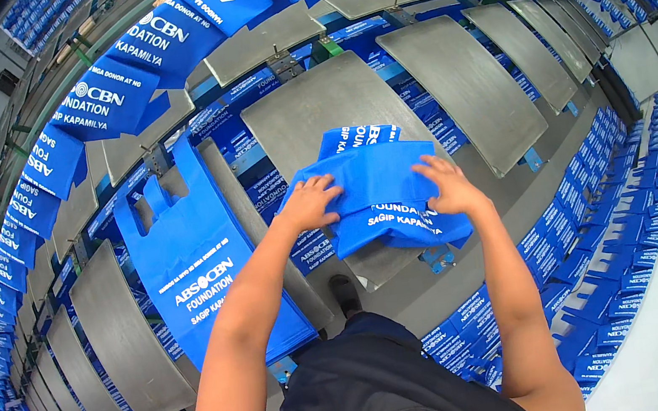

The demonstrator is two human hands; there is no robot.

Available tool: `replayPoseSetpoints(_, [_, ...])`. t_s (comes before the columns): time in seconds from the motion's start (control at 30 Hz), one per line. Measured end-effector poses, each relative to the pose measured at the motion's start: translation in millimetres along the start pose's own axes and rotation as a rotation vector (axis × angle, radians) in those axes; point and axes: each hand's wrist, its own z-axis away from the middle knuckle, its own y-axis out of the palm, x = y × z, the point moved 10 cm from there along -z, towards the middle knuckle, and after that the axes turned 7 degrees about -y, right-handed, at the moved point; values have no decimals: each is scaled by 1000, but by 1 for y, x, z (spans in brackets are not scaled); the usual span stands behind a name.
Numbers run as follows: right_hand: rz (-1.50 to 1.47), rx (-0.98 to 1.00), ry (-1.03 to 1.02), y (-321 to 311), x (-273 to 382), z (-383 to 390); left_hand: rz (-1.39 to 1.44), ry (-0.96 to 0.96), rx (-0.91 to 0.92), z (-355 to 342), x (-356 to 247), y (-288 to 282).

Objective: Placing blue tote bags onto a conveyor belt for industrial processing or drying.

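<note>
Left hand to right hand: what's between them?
A folded or bunched blue bag, seen in the head view; left hand and right hand are at opposite sides of it.

Two hands (310,205), one shoe (344,295), bags (376,177) (past counting).

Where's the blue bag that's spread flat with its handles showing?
In the head view, the flat blue bag lies left of centre on a grey metal plate, left of the folded blue bag between the left hand and right hand.
</note>
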Motion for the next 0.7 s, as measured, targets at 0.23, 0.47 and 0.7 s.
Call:
replayPoseSetpoints(0.23, [160, -44, 64, 4, -1, -3, 408, 21, -52, -12, 15, -37])
replayPoseSetpoints(0.47, [-180, -549, -137, -173, 69, -1, 477, -12, -277, 47, 1, -210])
replayPoseSetpoints(0.7, [-399, -618, -479, -337, 268, 19, 349, 164, -728, 311, -30, -411])
